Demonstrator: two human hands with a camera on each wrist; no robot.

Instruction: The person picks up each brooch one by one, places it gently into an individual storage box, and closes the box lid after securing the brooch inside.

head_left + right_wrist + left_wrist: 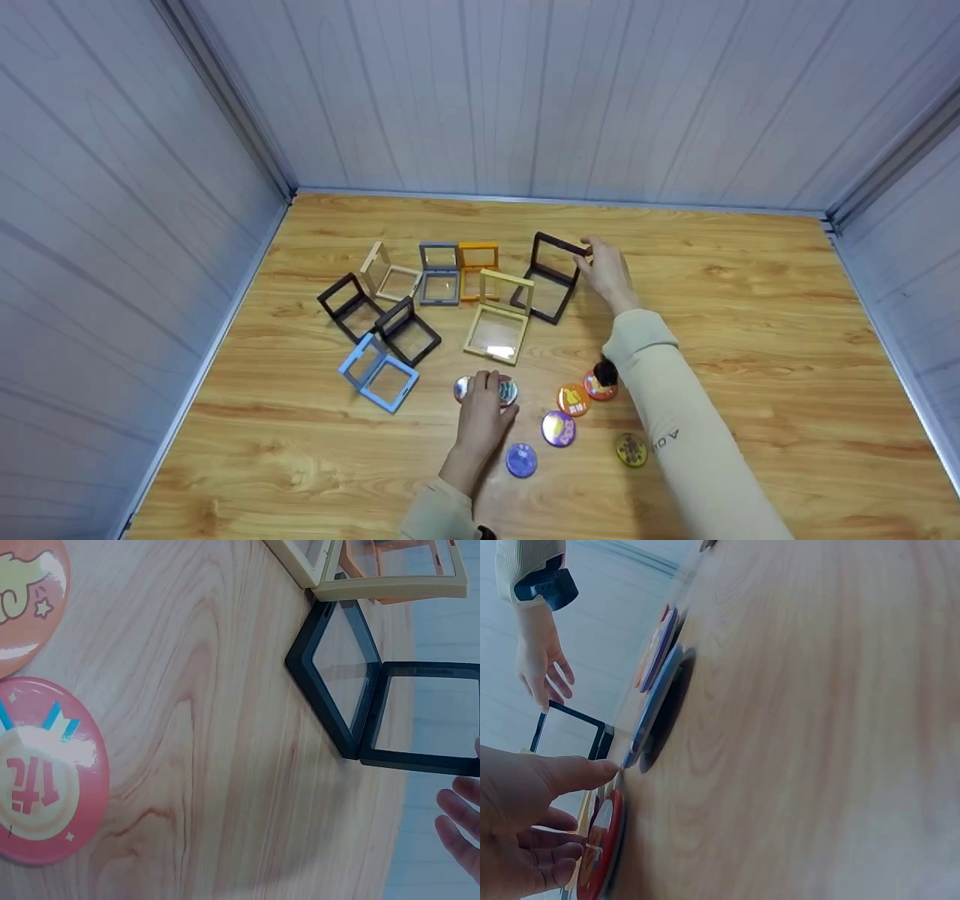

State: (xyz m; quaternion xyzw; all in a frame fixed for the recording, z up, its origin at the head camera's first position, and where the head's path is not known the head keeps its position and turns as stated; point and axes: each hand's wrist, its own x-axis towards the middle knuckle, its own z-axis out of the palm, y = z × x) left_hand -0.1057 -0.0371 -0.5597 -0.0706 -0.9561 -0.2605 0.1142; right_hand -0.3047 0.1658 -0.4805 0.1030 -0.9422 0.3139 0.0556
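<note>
My right hand (606, 274) pinches the upper corner of the raised half of a black hinged display frame (550, 321), which stands unfolded on the table. In the right wrist view, fingertips (457, 836) show at the right beside that raised half. My left hand (481, 420) rests over round badges, one showing on the right of the fingers (508, 391) and another partly hidden on the left. In the left wrist view, the thumb (581, 774) is extended and the other fingers are loosely bent at a red-rimmed badge (604, 855) lying flat.
Several unfolded hinged frames stand left of the black one, including a yellow frame (469, 349), a blue frame (407, 388) and a cream frame (415, 291). A purple badge (559, 428), an orange badge (573, 400) and a yellow badge (631, 450) lie nearer. Panel walls (495, 97) enclose the table.
</note>
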